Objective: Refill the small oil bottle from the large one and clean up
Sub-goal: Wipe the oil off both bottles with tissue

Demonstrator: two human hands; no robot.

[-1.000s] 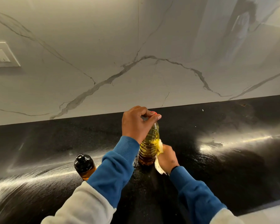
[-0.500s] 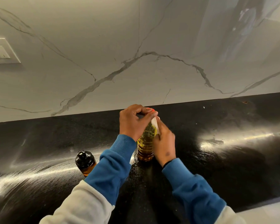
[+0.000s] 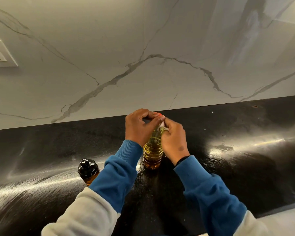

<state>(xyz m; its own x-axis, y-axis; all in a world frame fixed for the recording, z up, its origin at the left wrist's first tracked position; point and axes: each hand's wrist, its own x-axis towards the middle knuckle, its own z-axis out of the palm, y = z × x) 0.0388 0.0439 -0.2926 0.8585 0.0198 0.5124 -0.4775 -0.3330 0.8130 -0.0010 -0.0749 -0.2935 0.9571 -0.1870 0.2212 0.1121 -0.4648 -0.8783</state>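
The large clear oil bottle (image 3: 152, 154), ribbed and holding yellow oil, stands upright on the black counter (image 3: 228, 167). My left hand (image 3: 140, 126) is closed around its top, which hides the cap. My right hand (image 3: 174, 140) presses a small pale cloth (image 3: 163, 126) against the bottle's neck and upper right side. The small amber oil bottle (image 3: 88, 172) with a black cap stands upright to the left, next to my left sleeve, and neither hand touches it.
A white marble wall (image 3: 143, 65) rises right behind the counter. A white socket plate (image 3: 0, 55) sits on it at the far left. The counter's pale front edge (image 3: 279, 220) shows at bottom right. Oily smears shine on the counter.
My right hand with the cloth has moved from the bottle's lower right side up to its neck. My left hand has stayed on the bottle's top.
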